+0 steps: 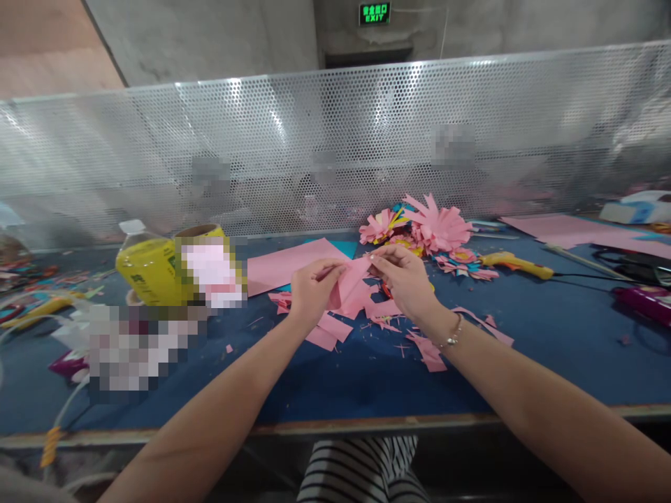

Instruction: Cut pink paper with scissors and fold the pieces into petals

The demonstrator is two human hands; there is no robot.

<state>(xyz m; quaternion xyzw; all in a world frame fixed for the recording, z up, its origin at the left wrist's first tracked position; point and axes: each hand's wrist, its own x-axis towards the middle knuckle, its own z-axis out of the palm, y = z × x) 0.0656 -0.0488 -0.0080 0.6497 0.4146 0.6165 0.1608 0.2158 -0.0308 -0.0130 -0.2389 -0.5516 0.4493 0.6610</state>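
Between my two hands is a folded piece of pink paper (352,285), raised a little over the blue table. My left hand (315,290) pinches its left side between thumb and fingers. At the upper right corner of the paper, my right hand (399,276) closes thumb and fingertips on it. Pink paper scraps (329,331) and thin slivers lie below and around both hands. Just behind my right hand rests a pink fringed paper flower (439,227), with smaller pink, yellow and blue paper pieces about it.
A yellow glue gun (516,265) with a black cord lies to the right. Pink sheets lie at left (288,264) and far right (566,230). A yellow-labelled bottle (149,269) and a cardboard roll (202,232) stand left. A perforated metal screen (293,154) closes off the table's back.
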